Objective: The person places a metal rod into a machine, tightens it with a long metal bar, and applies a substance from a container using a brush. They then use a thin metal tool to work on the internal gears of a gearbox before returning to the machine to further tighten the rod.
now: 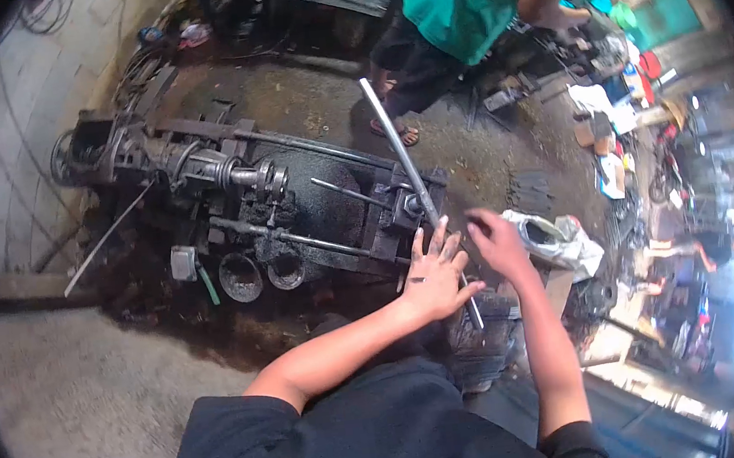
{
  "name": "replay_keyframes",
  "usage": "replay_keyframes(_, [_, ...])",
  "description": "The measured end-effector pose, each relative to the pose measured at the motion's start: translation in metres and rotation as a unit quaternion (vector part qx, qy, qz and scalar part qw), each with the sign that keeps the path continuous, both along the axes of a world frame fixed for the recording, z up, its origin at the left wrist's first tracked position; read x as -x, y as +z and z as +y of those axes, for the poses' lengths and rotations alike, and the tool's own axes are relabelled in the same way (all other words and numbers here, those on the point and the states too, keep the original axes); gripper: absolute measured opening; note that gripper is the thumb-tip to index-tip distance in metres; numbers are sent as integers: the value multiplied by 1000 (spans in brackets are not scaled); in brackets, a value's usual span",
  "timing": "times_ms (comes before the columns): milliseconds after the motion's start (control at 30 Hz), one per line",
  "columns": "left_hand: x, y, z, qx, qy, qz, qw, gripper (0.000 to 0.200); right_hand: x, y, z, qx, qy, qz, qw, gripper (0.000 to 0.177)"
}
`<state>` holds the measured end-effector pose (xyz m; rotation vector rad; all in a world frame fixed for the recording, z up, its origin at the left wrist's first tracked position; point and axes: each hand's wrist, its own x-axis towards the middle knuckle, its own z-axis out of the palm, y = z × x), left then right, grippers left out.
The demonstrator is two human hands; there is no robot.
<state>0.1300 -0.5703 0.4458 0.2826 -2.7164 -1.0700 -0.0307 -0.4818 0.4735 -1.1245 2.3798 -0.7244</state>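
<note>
A long metal bar [401,149] slants across the near end of a greasy machine with two guide rods [314,150]. My left hand [435,283] lies over the lower part of that bar, fingers spread and the palm facing down. Its fingertips are close to a dark block with a nut [407,207] at the machine's end. To the right of the bar is my right hand [501,246], apart from it, with loosely bent, slightly blurred fingers and nothing visible in them. Below my left hand the bar's lower end [476,316] sticks out.
Two round metal cups [241,278] sit beside the machine. A thin rod [109,238] leans out at its left. A white sack [557,245] lies to my right. Across the machine stands a person in a green shirt [469,4]. Parts and clutter [606,123] line the right side.
</note>
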Motion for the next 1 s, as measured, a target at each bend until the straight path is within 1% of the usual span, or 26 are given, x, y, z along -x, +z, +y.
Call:
replay_keyframes(33, [5,4,6,-3,28,-20,999,57,15,5,-22,13,88,83,993,31])
replay_keyframes(67, [10,4,9,-3,50,-22,999,57,25,15,-50,33,154,147,976,35])
replay_keyframes(133, [22,4,16,58,64,-98,991,48,38,26,-106,79,280,259,921,44])
replay_keyframes(167, [22,15,18,55,66,-138,987,44,44,25,-129,107,337,307,883,47])
replay_keyframes(200, [24,11,25,52,98,-142,984,44,51,19,-149,119,365,302,873,47])
replay_keyframes(267, [26,5,52,21,240,-61,969,51,60,1,-184,166,487,380,769,44])
replay_keyframes(300, [27,10,67,14,274,-94,957,63,64,-10,-196,183,503,373,758,44])
replay_keyframes(333, [30,12,85,-24,294,-126,947,72,70,-21,-207,152,538,378,738,38])
replay_keyframes(367, [32,14,107,-90,335,-116,931,75,74,-30,-216,118,572,382,716,33])
replay_keyframes(400, [35,16,128,-158,371,-104,909,77,76,-36,-224,127,577,372,716,23])
replay_keyframes(433, [38,16,143,-156,387,-105,902,77,79,-38,-231,128,579,383,708,22])
replay_keyframes(500, [45,15,164,-73,477,-100,870,84,87,-38,-245,123,581,402,697,18])
replay_keyframes(533, [47,16,164,-70,491,-101,862,84,93,-39,-255,143,581,410,688,16])
replay_keyframes(600, [50,16,158,-131,452,-280,837,87,100,-36,-269,158,581,414,683,15])
replay_keyframes(633, [52,7,162,-41,505,-224,833,86,100,-32,-273,127,586,437,670,14])
replay_keyframes(667, [54,4,167,-41,516,-225,826,86,101,-34,-277,139,588,437,666,12])
replay_keyframes(733, [58,11,165,-91,518,-282,802,72,99,-29,-282,100,590,443,668,12])
replay_keyframes(767, [60,6,167,-92,527,-280,797,72,99,-28,-285,106,595,443,662,12])
replay_keyframes(833, [63,4,168,-159,594,-216,758,56,97,-23,-286,81,589,443,671,12])
replay_keyframes(867, [66,4,168,-213,616,-194,733,33,97,-25,-287,85,597,443,663,12])
replay_keyframes(967, [65,9,159,-229,614,-200,729,32,101,-37,-290,148,589,448,656,12])
replay_keyframes(1000, [66,12,157,-220,617,-200,729,32,101,-38,-289,147,593,445,655,12])
